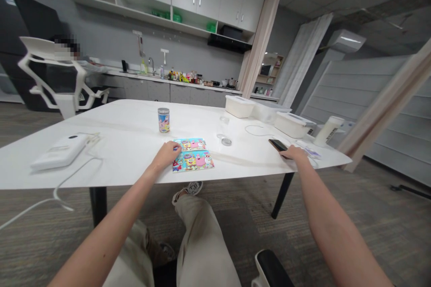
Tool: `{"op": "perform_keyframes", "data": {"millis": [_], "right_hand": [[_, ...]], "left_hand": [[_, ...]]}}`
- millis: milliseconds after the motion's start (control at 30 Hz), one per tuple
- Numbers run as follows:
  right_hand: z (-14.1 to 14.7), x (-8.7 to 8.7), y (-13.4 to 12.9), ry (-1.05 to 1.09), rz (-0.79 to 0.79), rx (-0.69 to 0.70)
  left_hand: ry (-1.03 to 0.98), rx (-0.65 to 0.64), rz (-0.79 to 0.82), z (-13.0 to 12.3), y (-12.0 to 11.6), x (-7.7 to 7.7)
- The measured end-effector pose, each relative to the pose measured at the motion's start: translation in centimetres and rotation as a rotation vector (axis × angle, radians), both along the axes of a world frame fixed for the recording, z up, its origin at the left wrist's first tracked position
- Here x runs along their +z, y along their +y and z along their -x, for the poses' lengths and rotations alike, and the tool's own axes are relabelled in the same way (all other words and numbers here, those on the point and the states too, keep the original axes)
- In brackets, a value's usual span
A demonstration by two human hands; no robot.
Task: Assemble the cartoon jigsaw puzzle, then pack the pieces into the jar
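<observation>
The left hand (167,154) is at the left edge of a two-part cartoon picture (193,161) lying flat on the white table (128,132); its fingers are bent and drawn close together, touching that edge, but whether they pinch it cannot be determined. The picture extends rightward from these fingertips, with a narrow pale line between its upper and lower parts. The right hand (293,153), well apart to the right, has its fingers at the near end of a dark phone (278,145); contact is evident, but finger opening and firmness of grip cannot be confirmed. A printed tin (164,121) with a grey lid stands upright just beyond the left fingers. A clear round piece (226,142) lies between the two hands, nearer the left fingers.
</observation>
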State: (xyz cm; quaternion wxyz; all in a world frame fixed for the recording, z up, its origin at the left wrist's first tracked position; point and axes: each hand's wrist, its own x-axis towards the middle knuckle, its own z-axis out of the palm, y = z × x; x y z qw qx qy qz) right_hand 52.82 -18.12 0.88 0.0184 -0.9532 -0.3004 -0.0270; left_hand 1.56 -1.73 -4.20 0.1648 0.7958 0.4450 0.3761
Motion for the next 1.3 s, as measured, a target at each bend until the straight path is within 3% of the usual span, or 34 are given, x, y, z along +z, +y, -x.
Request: {"op": "perform_keyframes", "data": {"millis": [200,333,500,633,767,867,967,1100,1300], "right_hand": [[-0.7,0.5,0.7,0.074,0.055,0.013],[-0.9,0.5,1.2,0.102,-0.053,-0.023],[1.0,0.4,1.5,0.201,-0.244,0.049],[6.6,0.3,1.9,0.438,-0.516,0.173],[16.1,-0.5,3.4,0.625,-0.826,0.363],[23.4,-1.6,4.5,0.663,-0.923,0.549],[28.6,-2.6,4.9,0.617,-0.967,0.661],[31.6,-3.2,4.6,0.448,-0.991,0.748],[31.9,-3.4,4.9,0.409,-1.074,0.723]], "left_hand": [[-0.029,-0.009,-0.010,-0.2,-0.5,0.0],[-0.083,-0.067,-0.053,-0.4,-0.6,-0.2],[-0.082,-0.133,-0.062,-0.5,-0.5,-0.2],[-0.103,-0.108,-0.078,-0.5,-0.8,0.3],[-0.072,-0.139,-0.164,-0.4,-2.6,1.6],[0.037,-0.232,-0.259,-0.3,-4.3,2.4],[0.145,-0.344,-0.320,-0.3,-5.5,2.7],[0.173,-0.378,-0.333,-0.5,-5.8,2.7],[0.210,-0.432,-0.315,-0.9,-6.0,3.1]]}}
